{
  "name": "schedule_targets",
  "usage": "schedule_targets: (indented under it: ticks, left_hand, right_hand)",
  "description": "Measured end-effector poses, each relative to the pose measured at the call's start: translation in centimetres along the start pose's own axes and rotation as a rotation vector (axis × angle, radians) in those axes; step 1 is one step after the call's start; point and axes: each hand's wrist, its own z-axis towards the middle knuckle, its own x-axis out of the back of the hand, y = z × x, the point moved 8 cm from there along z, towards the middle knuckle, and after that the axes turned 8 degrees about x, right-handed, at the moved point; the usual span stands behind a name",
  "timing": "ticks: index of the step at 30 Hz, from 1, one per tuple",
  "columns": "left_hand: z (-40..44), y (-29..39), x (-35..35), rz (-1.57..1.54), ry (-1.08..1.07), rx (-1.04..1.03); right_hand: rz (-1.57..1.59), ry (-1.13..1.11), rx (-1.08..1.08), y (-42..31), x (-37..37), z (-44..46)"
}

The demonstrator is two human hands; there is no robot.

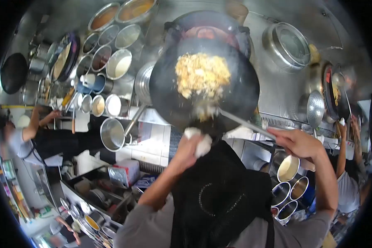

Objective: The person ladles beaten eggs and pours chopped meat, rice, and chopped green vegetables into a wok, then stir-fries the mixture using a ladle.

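A large black wok [165,89] sits over a burner, with fried rice [202,72], yellow with egg, tossed in its middle. My left hand [188,151] is closed on a folded white cloth [201,144] at the wok's near edge; whether the wok's rim or handle is inside the cloth is hidden. My right hand [295,142] grips the handle of a long-handled metal wok utensil [244,122]. Its head reaches into the near side of the wok among loose rice, too blurred to tell a ladle from a spatula.
A perforated strainer [144,82] rests left of the wok, near several seasoning containers [119,64] and a metal pot [112,134]. Lidded pot [291,45] stands at the back right. Co-workers work at left [27,132] and right [347,182]. More containers [288,168] stand by my right arm.
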Motion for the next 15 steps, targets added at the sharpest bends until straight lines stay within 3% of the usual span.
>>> schedule_targets:
  ticks: [2,4,6,7,8,10,11,12,14,15]
  left_hand:
    - [-0.9,1.1,-0.7,-0.075,-0.069,-0.004]
    - [1.7,3.1,-1.4,-0.002,-0.009,0.063]
    - [6.0,5.8,-4.3,0.03,-0.071,0.084]
    - [7.6,5.1,-2.8,0.445,-0.049,-0.258]
    - [9.2,3.6,-1.9,0.857,-0.026,-0.619]
    - [10.3,-2.5,1.7,0.108,-0.066,-0.077]
    - [9.0,-3.9,3.1,0.116,-0.055,-0.051]
    - [8.3,-4.2,4.3,0.125,-0.046,-0.03]
    - [6.7,-1.7,3.4,0.117,-0.024,-0.178]
    - [6.9,-0.2,2.4,0.123,-0.026,-0.093]
  right_hand:
    - [0.057,-0.072,-0.089,-0.4,0.0,-0.6]
    - [-0.148,0.082,-0.057,-1.7,1.3,1.0]
    - [-0.246,0.406,0.229,-0.7,1.5,6.5]
    - [-0.306,0.555,0.333,-0.2,1.2,9.0]
    - [-0.337,0.636,0.293,1.8,0.1,11.7]
    - [-0.364,0.72,0.128,2.4,-0.6,14.0]
    - [-0.291,0.889,0.339,2.6,-1.4,13.9]
    - [-0.229,0.955,0.415,1.9,-2.0,13.0]
    - [-0.098,0.964,0.471,0.1,-2.7,10.9]
    - [-0.089,0.956,0.459,-1.2,-2.6,9.9]
